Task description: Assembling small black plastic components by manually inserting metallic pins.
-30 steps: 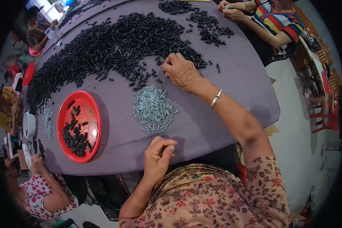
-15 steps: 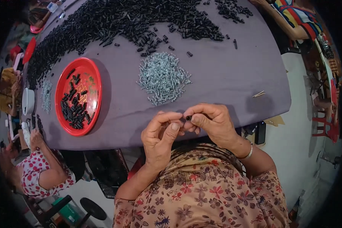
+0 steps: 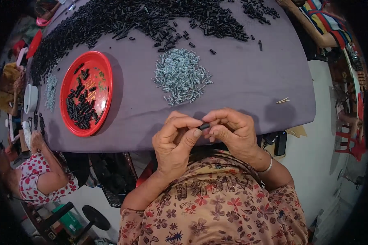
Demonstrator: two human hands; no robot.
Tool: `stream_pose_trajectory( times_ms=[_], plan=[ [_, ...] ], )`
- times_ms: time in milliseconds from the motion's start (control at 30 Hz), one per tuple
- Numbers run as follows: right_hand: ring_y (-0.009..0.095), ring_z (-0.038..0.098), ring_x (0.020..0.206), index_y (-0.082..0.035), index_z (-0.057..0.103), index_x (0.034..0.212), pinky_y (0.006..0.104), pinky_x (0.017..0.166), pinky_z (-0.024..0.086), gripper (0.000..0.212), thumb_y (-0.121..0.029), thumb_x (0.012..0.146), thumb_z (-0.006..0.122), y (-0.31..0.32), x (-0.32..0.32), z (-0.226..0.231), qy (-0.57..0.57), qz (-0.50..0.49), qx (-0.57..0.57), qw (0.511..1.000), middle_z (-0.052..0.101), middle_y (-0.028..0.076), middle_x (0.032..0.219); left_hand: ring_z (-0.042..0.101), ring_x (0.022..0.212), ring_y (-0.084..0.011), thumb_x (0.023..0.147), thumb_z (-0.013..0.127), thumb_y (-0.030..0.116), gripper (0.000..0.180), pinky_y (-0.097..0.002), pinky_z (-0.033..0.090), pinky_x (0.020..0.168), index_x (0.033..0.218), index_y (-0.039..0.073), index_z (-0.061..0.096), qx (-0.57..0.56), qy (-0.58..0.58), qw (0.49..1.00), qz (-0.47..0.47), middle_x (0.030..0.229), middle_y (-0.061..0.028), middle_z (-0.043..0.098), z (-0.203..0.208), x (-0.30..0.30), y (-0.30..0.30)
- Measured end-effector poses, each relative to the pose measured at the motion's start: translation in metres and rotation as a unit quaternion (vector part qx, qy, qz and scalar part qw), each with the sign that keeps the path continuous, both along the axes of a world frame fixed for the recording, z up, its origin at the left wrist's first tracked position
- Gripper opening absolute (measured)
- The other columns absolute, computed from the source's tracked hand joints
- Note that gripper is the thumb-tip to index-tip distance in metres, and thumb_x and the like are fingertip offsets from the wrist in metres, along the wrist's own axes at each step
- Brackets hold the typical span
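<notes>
A small black cylindrical piece (image 3: 203, 126) lies level between my two hands at the near edge of the table. My left hand (image 3: 173, 136) pinches its left end with thumb and index finger. The fingers of my right hand (image 3: 235, 132) are curled around its other end, with the thumb just below. Just beyond my hands sits a heap of small silvery springs (image 3: 182, 75). To the left, a red oval tray (image 3: 63, 108) holds several black pieces (image 3: 81, 104) like the one in my fingers.
A broad mound of black pieces (image 3: 151, 18) spreads over the far side of the grey-purple tablecloth (image 3: 249, 81). Thin light sticks (image 3: 283, 100) lie at right. A white tub (image 3: 30, 98) stands at the left edge. Other people sit left (image 3: 49, 179) and far right (image 3: 323, 28).
My left fingers have closed on the black piece, which my right hand held alone before. It has turned from end-on to side-on. The whole view has shifted slightly.
</notes>
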State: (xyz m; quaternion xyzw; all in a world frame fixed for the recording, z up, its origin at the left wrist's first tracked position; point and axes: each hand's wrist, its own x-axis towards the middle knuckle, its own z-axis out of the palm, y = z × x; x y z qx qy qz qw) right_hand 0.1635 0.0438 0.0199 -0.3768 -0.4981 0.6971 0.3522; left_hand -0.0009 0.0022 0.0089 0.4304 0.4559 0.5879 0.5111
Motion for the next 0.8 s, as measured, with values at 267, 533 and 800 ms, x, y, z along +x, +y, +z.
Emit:
stream_pose_trajectory(
  times_ms=[267, 533, 800],
  plan=[
    [0.012, 0.065, 0.083, 0.005, 0.059, 0.104, 0.0225, 0.071, 0.053, 0.016, -0.002, 0.089, 0.057, -0.0051, -0.007, 0.0025, 0.033, -0.027, 0.098, 0.994, 0.063, 0.007, 0.089, 0.06, 0.081, -0.0117, 0.093, 0.056, 0.012, 0.016, -0.0236, 0.05, 0.071, 0.102, -0.001, 0.056, -0.101, -0.257, 0.96, -0.053, 0.09, -0.0036, 0.057, 0.0003, 0.0011, 0.0024],
    [0.011, 0.064, 0.078, 0.004, 0.06, 0.102, 0.0223, 0.069, 0.053, 0.016, -0.005, 0.091, 0.057, -0.004, -0.0062, 0.0084, 0.017, -0.029, 0.072, 0.997, 0.064, 0.007, 0.088, 0.058, 0.079, -0.0108, 0.093, 0.056, 0.016, 0.018, -0.0238, 0.047, 0.07, 0.103, 0.0, 0.056, -0.163, -0.356, 0.916, -0.09, 0.085, -0.0056, 0.062, 0.0007, 0.0004, 0.0036],
    [0.007, 0.059, 0.072, 0.001, 0.061, 0.1, 0.0199, 0.063, 0.05, 0.016, -0.009, 0.088, 0.063, -0.0007, -0.0032, -0.0009, 0.035, -0.014, -0.04, 0.998, 0.063, 0.005, 0.086, 0.054, 0.078, -0.009, 0.089, 0.062, 0.009, 0.015, -0.0215, 0.048, 0.068, 0.099, -0.002, 0.059, -0.043, -0.102, 0.994, -0.023, 0.087, -0.0027, 0.053, 0.0003, 0.0005, 0.0006]
  ],
)
